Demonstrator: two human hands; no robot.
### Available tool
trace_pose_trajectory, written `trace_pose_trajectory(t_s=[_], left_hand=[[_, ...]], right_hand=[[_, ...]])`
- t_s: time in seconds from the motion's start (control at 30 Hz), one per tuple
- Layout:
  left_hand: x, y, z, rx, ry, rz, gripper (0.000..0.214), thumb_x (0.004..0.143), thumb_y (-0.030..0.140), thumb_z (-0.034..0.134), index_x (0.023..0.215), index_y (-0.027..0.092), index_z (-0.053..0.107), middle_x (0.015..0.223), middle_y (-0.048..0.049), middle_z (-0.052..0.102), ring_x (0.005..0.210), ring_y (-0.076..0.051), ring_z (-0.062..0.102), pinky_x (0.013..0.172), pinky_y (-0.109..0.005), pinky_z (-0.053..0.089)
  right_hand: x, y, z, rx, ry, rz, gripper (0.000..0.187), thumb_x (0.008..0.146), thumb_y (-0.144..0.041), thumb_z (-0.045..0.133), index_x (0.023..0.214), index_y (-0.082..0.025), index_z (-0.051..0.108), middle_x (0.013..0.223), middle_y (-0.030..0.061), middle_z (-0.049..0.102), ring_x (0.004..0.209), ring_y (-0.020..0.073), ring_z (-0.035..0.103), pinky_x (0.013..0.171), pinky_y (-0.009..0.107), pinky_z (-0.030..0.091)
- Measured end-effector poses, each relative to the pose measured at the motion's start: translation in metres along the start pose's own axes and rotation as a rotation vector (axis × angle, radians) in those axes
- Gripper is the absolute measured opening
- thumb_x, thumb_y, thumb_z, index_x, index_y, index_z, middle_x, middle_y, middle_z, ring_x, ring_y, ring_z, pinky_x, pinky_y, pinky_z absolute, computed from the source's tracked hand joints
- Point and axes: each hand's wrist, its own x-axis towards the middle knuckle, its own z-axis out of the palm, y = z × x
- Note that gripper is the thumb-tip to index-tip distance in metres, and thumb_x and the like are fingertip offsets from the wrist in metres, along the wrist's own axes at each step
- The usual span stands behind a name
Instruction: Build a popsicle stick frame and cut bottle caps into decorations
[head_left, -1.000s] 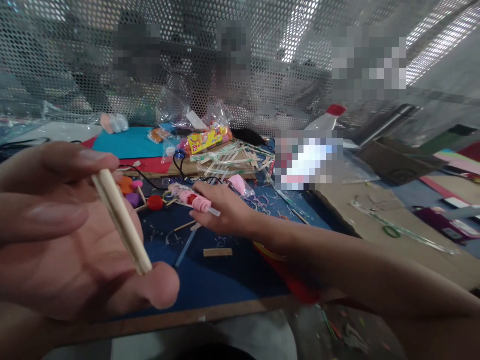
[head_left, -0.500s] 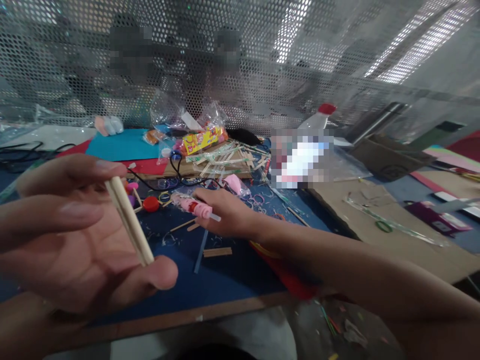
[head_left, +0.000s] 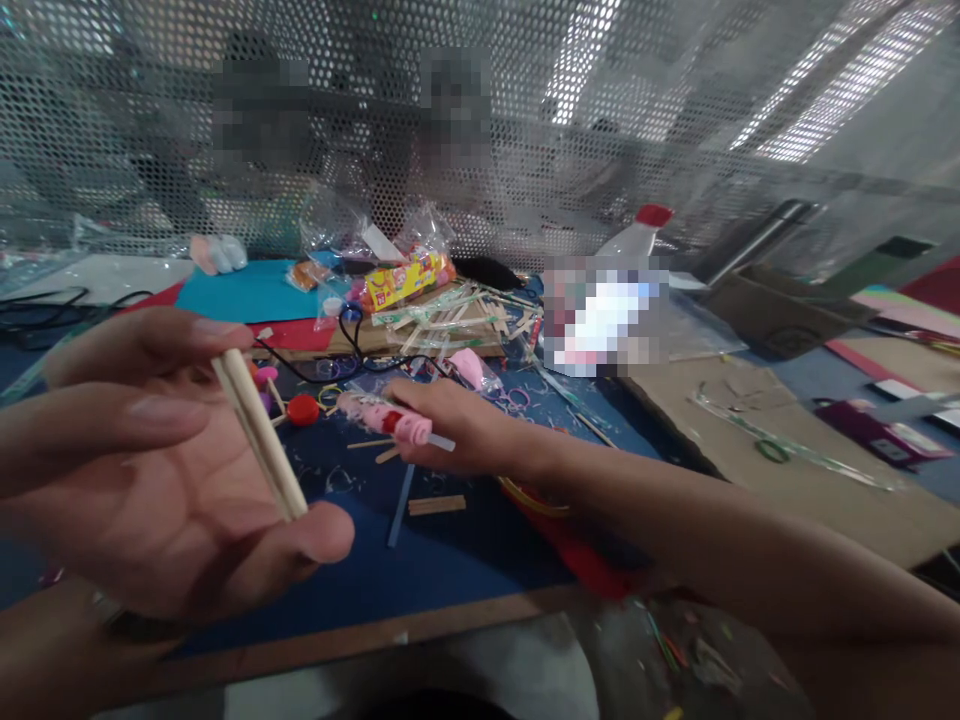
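My left hand is close to the camera on the left. It pinches a short stack of wooden craft sticks by its ends, between fingertips and thumb. Farther off, over the middle of the table, my right hand grips a pink glue gun. A translucent glue stick pokes out of its near end, and its handle is hidden in my fingers. Below that hand, a small bundle of wooden sticks lies by a clear bluish strip on the blue tabletop.
A red bottle cap and a black cable lie beyond my hands. Loose sticks and a yellow packet are piled at the back. Cardboard and a purple box are on the right. Perforated mesh stands behind.
My right hand and the glue gun have shifted slightly right and toward me. My left hand keeps the craft sticks at nearly the same spot.
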Motion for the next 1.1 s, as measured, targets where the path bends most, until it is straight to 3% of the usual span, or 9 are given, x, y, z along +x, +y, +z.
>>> trace_pose_trajectory(t_s=[0.07, 0.1, 0.2, 0.33, 0.47, 0.63, 0.73, 0.9, 1.1], left_hand=[[-0.006, 0.01, 0.01, -0.123, 0.025, 0.405, 0.081, 0.044, 0.062, 0.094, 0.073, 0.026, 0.027, 0.079, 0.0067, 0.046, 0.072, -0.016, 0.055, 0.066, -0.037, 0.046], [-0.009, 0.015, 0.013, -0.137, -0.036, 0.413, 0.07, 0.052, 0.055, 0.094, 0.075, 0.026, 0.035, 0.083, 0.0054, 0.05, 0.08, -0.017, 0.06, 0.066, -0.036, 0.047], [-0.025, 0.032, 0.018, -0.114, -0.3, 0.225, 0.055, 0.059, 0.034, 0.097, 0.094, 0.025, 0.054, 0.102, 0.001, 0.06, 0.1, -0.021, 0.062, 0.085, -0.038, 0.051], [-0.049, 0.045, 0.016, -0.21, -0.546, -0.204, 0.059, 0.068, 0.025, 0.096, 0.113, 0.026, 0.057, 0.118, -0.0052, 0.062, 0.113, -0.023, 0.06, 0.096, -0.038, 0.05], [-0.06, 0.04, 0.017, -0.157, -0.586, -0.502, 0.058, 0.071, 0.027, 0.094, 0.116, 0.028, 0.058, 0.122, -0.0051, 0.063, 0.104, -0.019, 0.06, 0.092, -0.033, 0.05], [-0.061, 0.03, 0.017, -0.171, -0.652, -0.616, 0.063, 0.068, 0.032, 0.096, 0.119, 0.031, 0.059, 0.117, -0.0015, 0.066, 0.104, -0.018, 0.064, 0.091, -0.029, 0.052], [-0.063, 0.031, 0.013, -0.25, -0.77, -0.612, 0.071, 0.064, 0.037, 0.098, 0.123, 0.034, 0.058, 0.121, -0.0009, 0.069, 0.116, -0.02, 0.065, 0.101, -0.028, 0.05], [-0.065, 0.036, 0.011, -0.261, -0.965, -0.408, 0.081, 0.062, 0.035, 0.099, 0.132, 0.035, 0.057, 0.123, -0.0018, 0.075, 0.142, -0.024, 0.052, 0.121, -0.032, 0.038], [-0.068, 0.037, 0.02, -0.262, -0.999, -0.222, 0.077, 0.065, 0.035, 0.098, 0.132, 0.028, 0.06, 0.123, -0.0067, 0.076, 0.132, -0.027, 0.062, 0.115, -0.035, 0.048]], right_hand=[[-0.009, 0.004, -0.007, 0.013, 0.082, 0.038, 0.017, 0.085, -0.024, 0.06, 0.085, -0.023, 0.043, 0.08, -0.0002, 0.054, 0.068, 0.0154, 0.049, 0.064, 0.03, 0.036], [-0.014, 0.007, -0.011, 0.01, 0.108, 0.063, 0.018, 0.084, -0.025, 0.061, 0.084, -0.023, 0.043, 0.08, -0.0002, 0.054, 0.069, 0.0155, 0.049, 0.064, 0.03, 0.036], [-0.029, 0.017, -0.02, 0.065, 0.168, 0.126, 0.017, 0.081, -0.025, 0.066, 0.08, -0.022, 0.049, 0.078, -0.0004, 0.055, 0.07, 0.0156, 0.05, 0.065, 0.03, 0.04], [-0.045, 0.026, -0.027, 0.327, 0.197, 0.167, 0.016, 0.084, -0.031, 0.071, 0.087, -0.02, 0.06, 0.086, 0.0022, 0.063, 0.073, 0.0155, 0.057, 0.066, 0.029, 0.048], [-0.055, 0.034, -0.031, 0.481, 0.297, 0.231, 0.014, 0.084, -0.031, 0.07, 0.084, -0.021, 0.061, 0.085, 0.0016, 0.064, 0.077, 0.0159, 0.061, 0.069, 0.029, 0.052], [-0.065, 0.038, -0.031, 0.623, 0.285, 0.162, 0.012, 0.084, -0.029, 0.071, 0.089, -0.022, 0.063, 0.077, -0.0011, 0.059, 0.071, 0.014, 0.054, 0.061, 0.026, 0.046], [-0.066, 0.03, -0.029, 0.677, 0.28, 0.165, 0.015, 0.083, -0.028, 0.071, 0.094, -0.022, 0.061, 0.079, -0.0012, 0.061, 0.071, 0.0141, 0.056, 0.06, 0.026, 0.047], [-0.061, 0.013, -0.023, 0.518, 0.279, 0.288, 0.01, 0.084, -0.028, 0.069, 0.08, -0.02, 0.065, 0.071, -0.0014, 0.059, 0.069, 0.0145, 0.057, 0.063, 0.027, 0.048], [-0.056, 0.007, -0.001, 0.686, 0.289, 0.257, 0.014, 0.084, -0.035, 0.068, 0.088, -0.021, 0.065, 0.088, 0.0035, 0.07, 0.078, 0.0181, 0.065, 0.073, 0.032, 0.056]])
